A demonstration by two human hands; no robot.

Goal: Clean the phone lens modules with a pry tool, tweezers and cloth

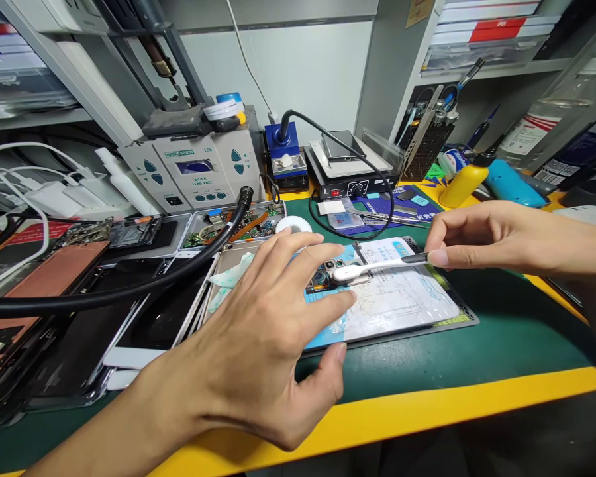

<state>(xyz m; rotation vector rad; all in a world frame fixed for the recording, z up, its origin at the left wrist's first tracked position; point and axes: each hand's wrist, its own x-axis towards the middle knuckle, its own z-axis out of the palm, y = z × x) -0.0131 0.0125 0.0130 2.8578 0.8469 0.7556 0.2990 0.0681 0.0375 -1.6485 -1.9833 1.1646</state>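
My right hand (496,238) pinches the dark handle end of a white toothbrush (385,265) between thumb and fingers. The brush's head lies over a small phone circuit board with camera modules (322,277). That board sits on a white and blue printed work mat (397,301). My left hand (273,324) is spread with its fingers apart around the board's left side, partly hiding it. Whether its fingertips touch the board I cannot tell. A crumpled pale green cloth (228,278) shows behind my left fingers.
A thick black hose (189,271) crosses over phones (149,318) and a tray of parts (243,225) on the left. Behind stand a soldering station (198,169), a blue iron holder (284,149) and a black heating unit (352,179). A yellow bottle (464,182) stands right.
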